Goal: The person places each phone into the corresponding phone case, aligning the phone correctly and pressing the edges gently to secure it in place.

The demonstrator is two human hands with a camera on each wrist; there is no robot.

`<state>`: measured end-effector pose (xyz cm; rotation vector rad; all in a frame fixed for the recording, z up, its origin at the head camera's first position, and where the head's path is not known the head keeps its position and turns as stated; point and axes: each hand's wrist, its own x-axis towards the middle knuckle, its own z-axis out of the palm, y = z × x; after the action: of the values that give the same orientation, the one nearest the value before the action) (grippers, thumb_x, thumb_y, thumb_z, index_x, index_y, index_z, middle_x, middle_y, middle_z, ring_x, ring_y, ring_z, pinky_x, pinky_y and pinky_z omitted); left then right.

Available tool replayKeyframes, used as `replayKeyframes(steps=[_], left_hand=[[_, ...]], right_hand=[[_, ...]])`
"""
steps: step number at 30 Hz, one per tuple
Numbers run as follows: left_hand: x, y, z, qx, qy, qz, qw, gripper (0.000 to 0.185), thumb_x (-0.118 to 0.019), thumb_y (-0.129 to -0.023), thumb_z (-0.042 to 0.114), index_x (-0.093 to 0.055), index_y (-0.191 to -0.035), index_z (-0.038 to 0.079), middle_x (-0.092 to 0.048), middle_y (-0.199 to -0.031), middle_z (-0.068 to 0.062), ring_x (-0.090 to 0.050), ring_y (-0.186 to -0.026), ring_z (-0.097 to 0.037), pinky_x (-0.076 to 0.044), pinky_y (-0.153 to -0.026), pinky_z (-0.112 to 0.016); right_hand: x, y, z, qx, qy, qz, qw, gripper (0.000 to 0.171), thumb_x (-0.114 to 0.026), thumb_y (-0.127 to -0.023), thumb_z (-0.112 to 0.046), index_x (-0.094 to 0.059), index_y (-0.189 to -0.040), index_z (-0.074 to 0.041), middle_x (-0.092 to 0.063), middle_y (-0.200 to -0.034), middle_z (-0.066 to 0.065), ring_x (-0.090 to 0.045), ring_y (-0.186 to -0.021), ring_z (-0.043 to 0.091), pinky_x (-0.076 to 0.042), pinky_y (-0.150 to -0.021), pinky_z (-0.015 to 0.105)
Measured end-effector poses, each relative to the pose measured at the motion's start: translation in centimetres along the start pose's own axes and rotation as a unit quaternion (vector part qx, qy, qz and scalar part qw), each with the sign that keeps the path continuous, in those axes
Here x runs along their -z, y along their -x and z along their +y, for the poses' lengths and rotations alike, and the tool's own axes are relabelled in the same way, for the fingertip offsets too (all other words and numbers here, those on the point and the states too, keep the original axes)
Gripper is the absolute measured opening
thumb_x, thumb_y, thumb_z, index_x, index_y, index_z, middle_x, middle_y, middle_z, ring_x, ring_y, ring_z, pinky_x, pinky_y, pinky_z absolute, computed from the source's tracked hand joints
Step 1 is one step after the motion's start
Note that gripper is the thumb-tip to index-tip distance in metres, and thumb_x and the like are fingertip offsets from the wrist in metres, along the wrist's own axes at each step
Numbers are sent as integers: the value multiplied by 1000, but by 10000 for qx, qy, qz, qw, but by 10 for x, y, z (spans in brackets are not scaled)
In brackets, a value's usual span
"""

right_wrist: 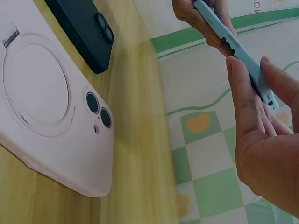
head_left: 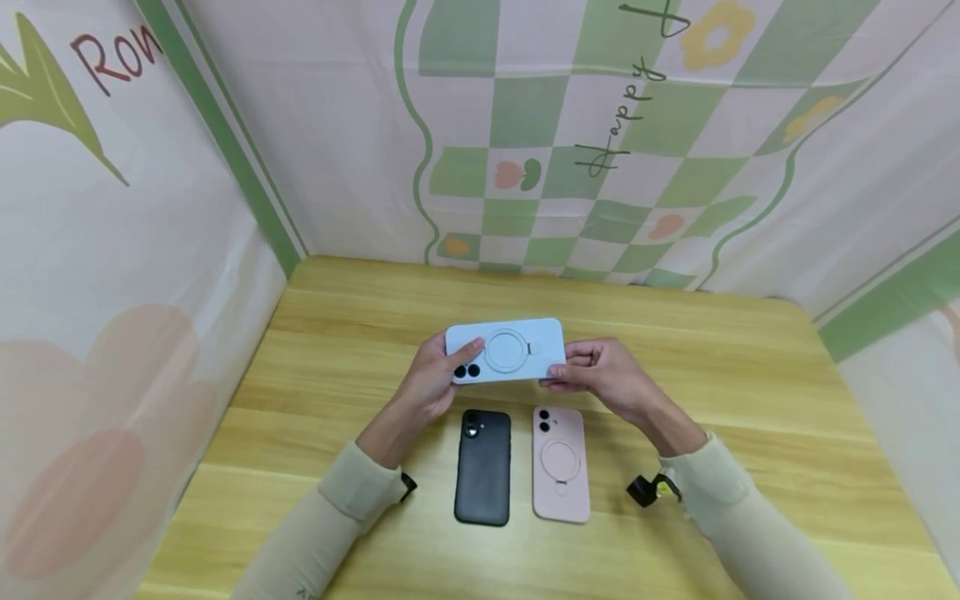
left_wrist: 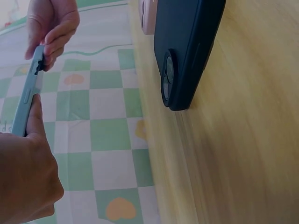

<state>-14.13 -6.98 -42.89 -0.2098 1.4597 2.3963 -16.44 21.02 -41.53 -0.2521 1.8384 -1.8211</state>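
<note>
In the head view a phone in a light blue case [head_left: 536, 333] is held sideways above the table, its ringed back facing up. My left hand [head_left: 429, 383] grips its camera end, thumb lying on the back beside the ring. At the opposite short end, my right hand [head_left: 611, 379] pinches the near corner between thumb and fingers. The right wrist view shows the thin edge of the light blue phone [right_wrist: 252, 70] between both hands. Nearer to me on the table lie a black phone [head_left: 483, 471] and, to its right, a pink phone [head_left: 561, 492] with a ring on its back.
A wood-grain table [head_left: 360, 333] runs back to a hanging cloth [head_left: 525, 108] with green checks, hearts and flowers. More printed cloth [head_left: 172, 275] closes off the left side. Small black devices [head_left: 641, 490] are strapped at both sleeve cuffs.
</note>
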Motion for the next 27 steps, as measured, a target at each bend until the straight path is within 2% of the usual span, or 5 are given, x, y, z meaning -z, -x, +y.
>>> replayKeyframes(steps=[13,16,19,23,27], left_hand=[[3,-2,-1,77,9,-11,10000,36,-60,-109,9,-53,-142,-3,-65,-134,-19,-70,-116,-23,-59,-100,-33],[3,-1,0,89,-49,-70,9999,37,-60,-108,8,-53,-142,-4,-66,-134,-20,-71,-115,-23,-59,-99,-33],[3,-1,1,113,-209,-233,9994,37,-61,-108,7,-53,-142,-5,-66,-134,-21,-71,-115,-24,-59,-100,-33],[3,0,1,192,-560,-609,9964,37,-60,-107,5,-54,-141,-7,-67,-132,-21,-72,-113,-23,-59,-100,-35],[5,0,3,268,-913,-934,9911,35,-59,-108,5,-55,-140,-8,-69,-128,-21,-73,-108,-21,-60,-99,-36]], right_hand=[[-2,0,1,106,153,-78,9998,17,-72,-99,1,-70,-113,10,-80,-101,14,-79,-96,30,-62,-92,47],[0,-1,-1,92,402,-101,9991,9,-71,-101,-6,-70,-99,3,-78,-93,8,-78,-93,23,-62,-94,46],[2,-4,-4,119,526,-66,9985,17,-69,-104,-10,-67,-89,-1,-73,-86,2,-74,-85,16,-64,-89,39],[6,-7,-11,34,536,-35,9986,11,-66,-104,-7,-73,-103,2,-78,-93,2,-76,-86,15,-65,-82,33],[11,-8,-17,-262,773,-218,9964,21,-69,-100,-2,-70,-117,12,-81,-97,7,-78,-89,19,-66,-83,37]])
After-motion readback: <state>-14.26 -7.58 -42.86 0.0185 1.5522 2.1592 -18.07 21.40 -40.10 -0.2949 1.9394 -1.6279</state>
